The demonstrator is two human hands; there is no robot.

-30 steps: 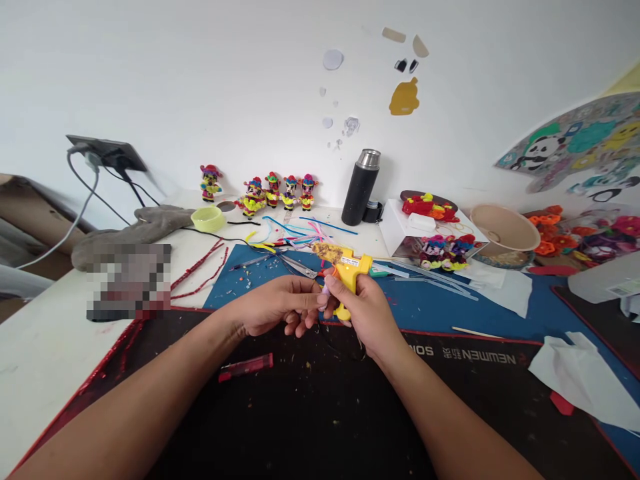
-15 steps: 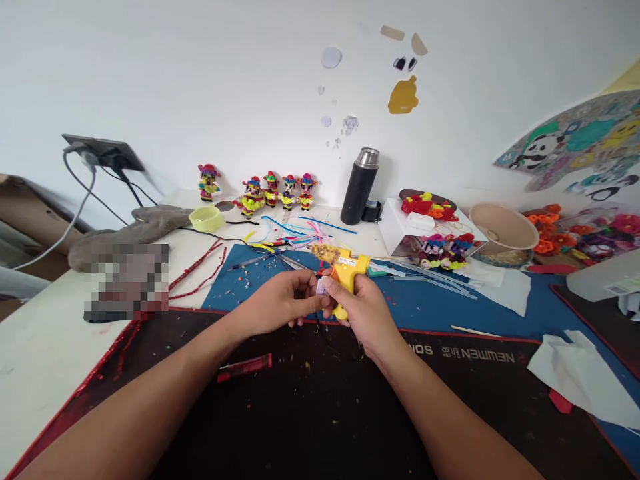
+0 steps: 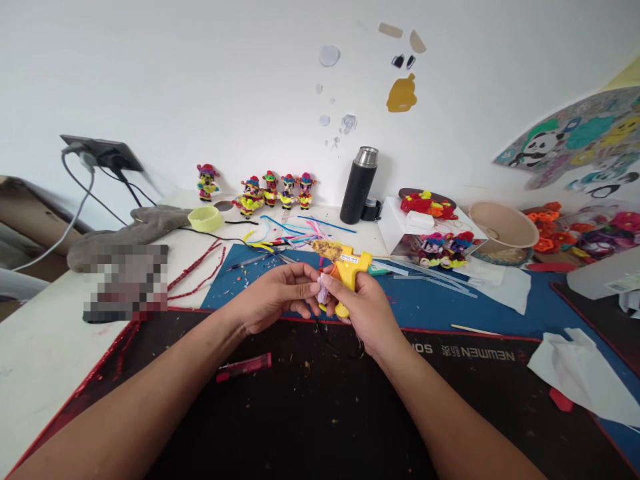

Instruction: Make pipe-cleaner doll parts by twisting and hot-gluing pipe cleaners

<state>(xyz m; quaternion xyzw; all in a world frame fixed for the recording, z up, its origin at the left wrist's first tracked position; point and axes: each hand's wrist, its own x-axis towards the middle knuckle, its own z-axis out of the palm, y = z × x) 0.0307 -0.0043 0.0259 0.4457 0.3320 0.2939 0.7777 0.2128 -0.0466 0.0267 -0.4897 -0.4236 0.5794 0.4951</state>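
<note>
My right hand (image 3: 365,308) is wrapped round a yellow hot glue gun (image 3: 350,267), whose stained nozzle points left. A small pale lilac fuzzy piece (image 3: 323,291) sits between my two hands, in front of the gun's grip. My left hand (image 3: 289,293) pinches at its left side with thumb and fingertips. My right thumb also presses against it. Fingers hide part of the piece, so its exact form is unclear.
Several pipe-cleaner dolls (image 3: 250,197) stand along the wall, left of a black thermos (image 3: 358,187). Clear glue sticks (image 3: 440,275) lie on the blue mat (image 3: 420,300). A red pen-like item (image 3: 244,367) rests on the black mat (image 3: 310,427). A white box (image 3: 397,227) stands behind.
The fingers of my left hand have shifted and spread a little, showing more of the lilac piece. The glue gun has tilted slightly and stays in my right hand.
</note>
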